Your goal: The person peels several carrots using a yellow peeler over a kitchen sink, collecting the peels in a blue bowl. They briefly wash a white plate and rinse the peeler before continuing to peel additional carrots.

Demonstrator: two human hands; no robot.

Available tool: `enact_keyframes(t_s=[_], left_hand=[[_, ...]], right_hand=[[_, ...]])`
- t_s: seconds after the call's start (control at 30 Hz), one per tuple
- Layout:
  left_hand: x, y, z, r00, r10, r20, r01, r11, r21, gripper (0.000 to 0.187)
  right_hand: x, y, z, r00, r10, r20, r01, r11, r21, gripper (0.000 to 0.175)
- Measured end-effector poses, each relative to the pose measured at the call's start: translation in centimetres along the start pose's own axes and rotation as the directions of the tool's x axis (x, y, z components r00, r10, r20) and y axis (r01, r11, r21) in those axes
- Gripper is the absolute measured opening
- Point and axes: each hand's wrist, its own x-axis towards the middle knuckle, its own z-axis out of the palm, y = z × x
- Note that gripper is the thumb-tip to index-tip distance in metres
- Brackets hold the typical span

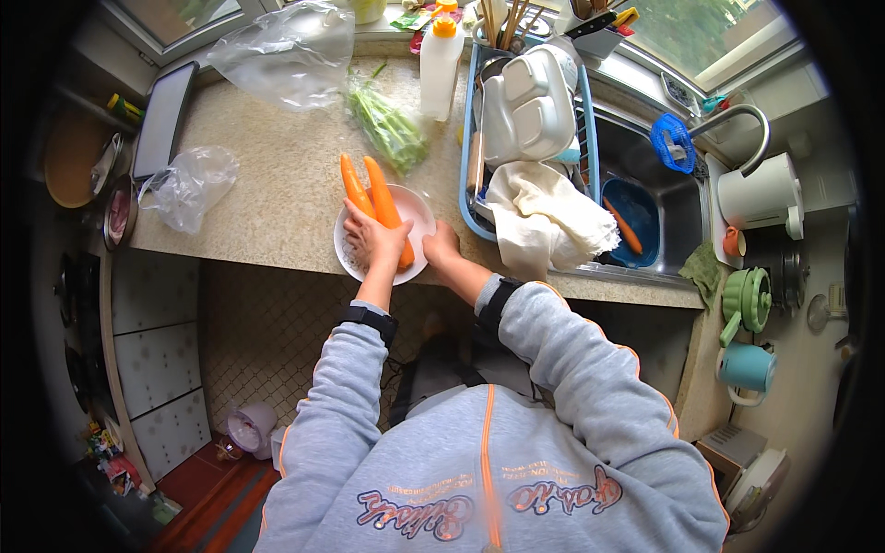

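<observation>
Two peeled-looking orange carrots, one on the left and one on the right, lie side by side on a white plate near the counter's front edge. Their tips stick out past the plate's far rim. My left hand lies across both, fingers on the left carrot and thumb over the right one. At the plate's right rim, my right hand grips the edge, its fingertips partly hidden. Just beyond the plate is a bunch of green stalks in clear plastic.
A blue dish rack with white containers and a cream cloth stands right of the plate. In the sink, a blue basin holds another carrot. Plastic bags, a bottle and a grey board occupy the counter.
</observation>
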Motion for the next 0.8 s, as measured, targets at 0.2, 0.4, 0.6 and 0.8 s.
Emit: enact_keyframes(t_s=[0.2,0.4,0.6,0.8], left_hand=[[0.0,0.9,-1.2,0.989,0.100,0.112,-0.119,0.977,0.178,0.128],[-0.5,0.7,-1.3,0.956,0.233,0.180,-0.274,0.925,0.262,0.126],[1.9,-0.9,-3.4,0.952,0.205,0.225,-0.121,0.933,-0.338,0.122],[9.4,-5.7,-8.3,0.956,0.290,0.038,-0.212,0.776,-0.594,0.118]], right_hand=[[0.2,0.4,1.1,0.999,-0.018,-0.038,0.014,0.995,-0.100,0.032],[-0.3,0.6,1.6,0.996,-0.085,-0.017,0.084,0.995,-0.060,0.033],[-0.1,1.0,1.2,0.986,-0.164,0.005,0.164,0.986,-0.035,0.033],[-1.2,1.8,0.0,0.994,-0.084,0.068,0.082,0.996,0.025,0.031]])
